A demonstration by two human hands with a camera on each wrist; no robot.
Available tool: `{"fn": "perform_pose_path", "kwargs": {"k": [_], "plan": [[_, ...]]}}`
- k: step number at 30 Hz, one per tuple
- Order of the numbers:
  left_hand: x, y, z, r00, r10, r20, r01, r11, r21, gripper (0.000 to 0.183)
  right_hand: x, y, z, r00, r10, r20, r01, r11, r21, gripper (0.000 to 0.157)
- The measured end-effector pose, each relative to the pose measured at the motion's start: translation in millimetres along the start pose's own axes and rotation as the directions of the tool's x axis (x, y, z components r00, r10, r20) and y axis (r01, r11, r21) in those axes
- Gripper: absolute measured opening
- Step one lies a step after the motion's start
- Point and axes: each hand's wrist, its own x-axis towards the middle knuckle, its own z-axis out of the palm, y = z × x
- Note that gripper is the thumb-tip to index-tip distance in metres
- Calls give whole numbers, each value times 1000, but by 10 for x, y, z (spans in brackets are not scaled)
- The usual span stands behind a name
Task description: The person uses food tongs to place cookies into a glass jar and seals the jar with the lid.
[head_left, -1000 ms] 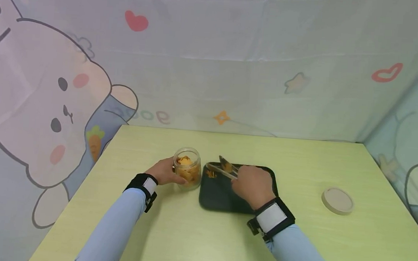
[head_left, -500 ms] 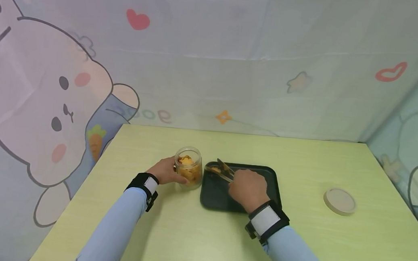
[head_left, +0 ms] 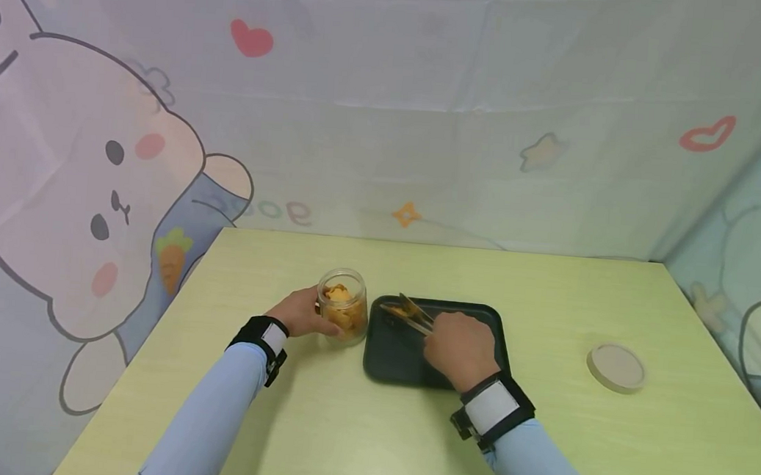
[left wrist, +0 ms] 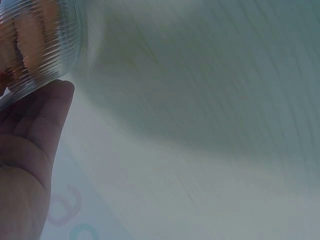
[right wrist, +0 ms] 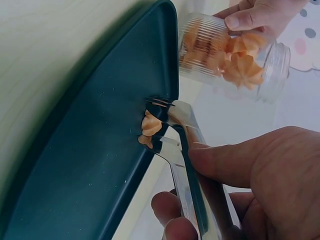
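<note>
My left hand (head_left: 302,313) grips the side of a ribbed glass jar (head_left: 350,331), which stands lidless on the table, partly filled with orange swirl-shaped cookies (right wrist: 243,70). In the left wrist view, fingers lie along the jar's wall. My right hand (head_left: 462,350) holds metal tongs (head_left: 421,325) over the dark green tray (head_left: 398,364), thumb on one arm and fingers on the other. Between the tongs' ends, near the tray's rim, sits an orange cookie (right wrist: 151,124); whether both ends press on it I cannot tell.
A round beige lid (head_left: 617,366) lies on the table to the right of the tray. Just left of the tray stands the jar, close to its edge. Behind the table (head_left: 549,293) hangs a printed cloth (head_left: 386,157).
The tongs' ends have come closer together around the cookie at the tray's far left. My right hand dipped left, then shifted slightly back right. The left hand and jar hold still.
</note>
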Motion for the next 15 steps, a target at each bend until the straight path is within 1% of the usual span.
{"fn": "perform_pose_path", "kwargs": {"k": [7, 15], "plan": [[-11, 15, 4, 1000, 3, 5, -3, 1000, -10, 86, -84, 151, -23, 999, -9, -32, 10, 999, 31, 31], [-28, 43, -4, 1000, -1, 5, 1, 1000, 8, 84, -142, 257, -64, 1000, 13, -17, -13, 999, 46, 35]]}}
